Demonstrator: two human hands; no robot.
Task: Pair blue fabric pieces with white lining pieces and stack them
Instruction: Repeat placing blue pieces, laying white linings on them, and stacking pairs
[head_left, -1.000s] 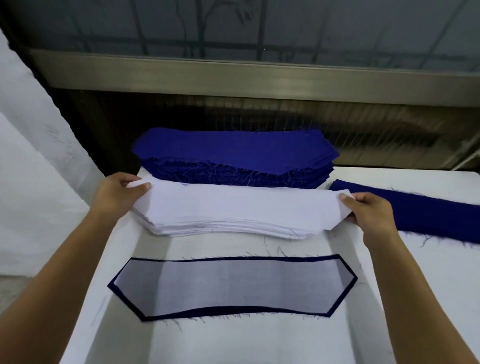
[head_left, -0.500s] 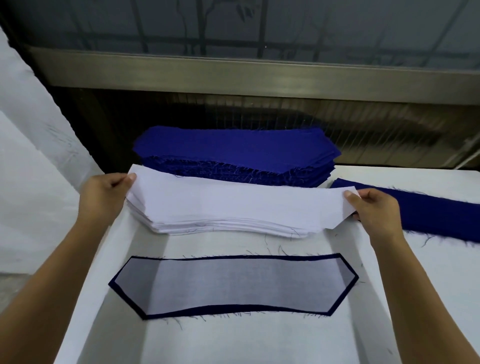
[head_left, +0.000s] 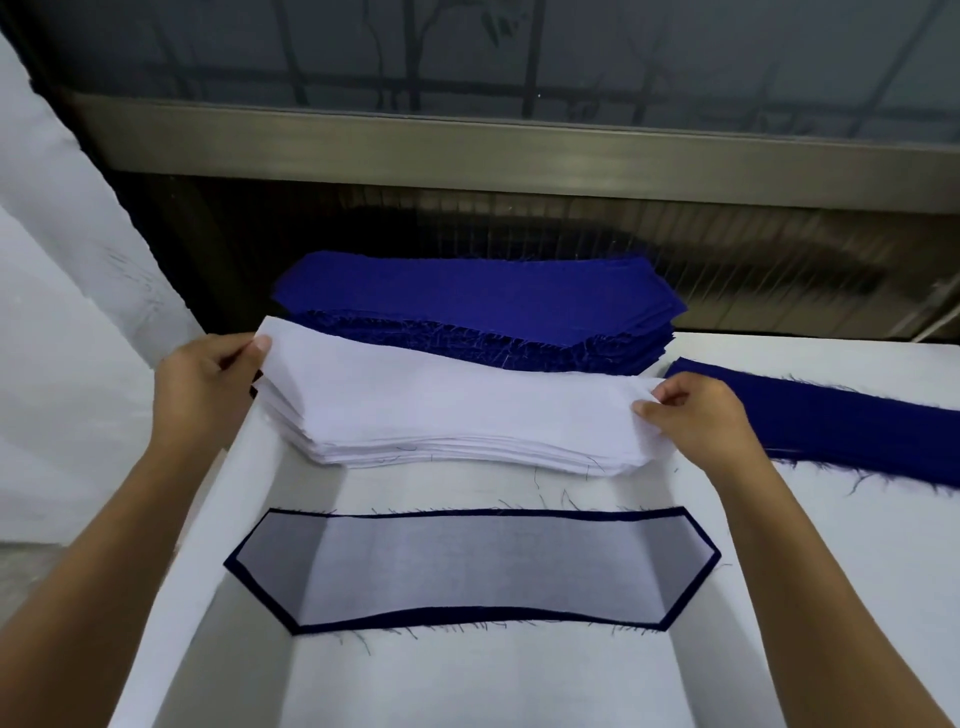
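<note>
Item: top lining sheet (head_left: 441, 395), lying on the white lining stack (head_left: 467, 452), between the far blue stack (head_left: 478, 296) and the near finished pair (head_left: 467, 561). Left hand (head_left: 208, 384) pinches its left tip, right hand (head_left: 696, 415) its right tip (apparently one ply only). Recommended handling: raise both ends evenly and taut, leaving the lower sheets undisturbed.
</note>
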